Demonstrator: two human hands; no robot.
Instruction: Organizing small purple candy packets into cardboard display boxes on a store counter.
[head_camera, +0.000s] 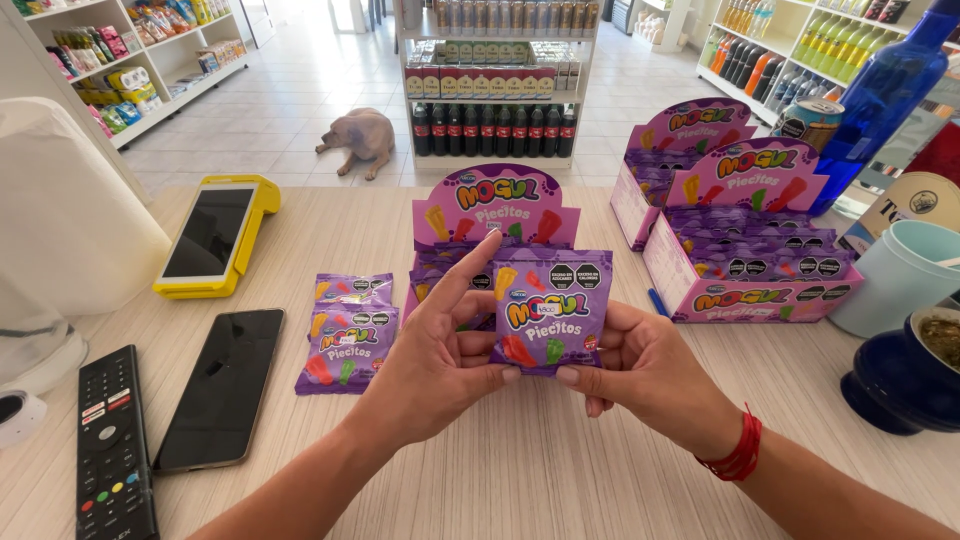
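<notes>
You hold the purple candy packet (548, 310) upright between both hands, left hand (435, 365) and right hand (640, 370) gripping its sides equally, above the tabletop's (520, 470) middle, before the open display box (492, 215).

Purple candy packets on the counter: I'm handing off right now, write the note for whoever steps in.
Left hand and right hand hold one purple candy packet between them, face up, above the wooden counter.
Two more packets lie stacked on the counter to the left, beside a black phone.
Open display box stands right behind the held packet; two more display boxes sit at right, full of packets.
Done: two packets laid out. Left: the held packet is not yet set down.
</notes>
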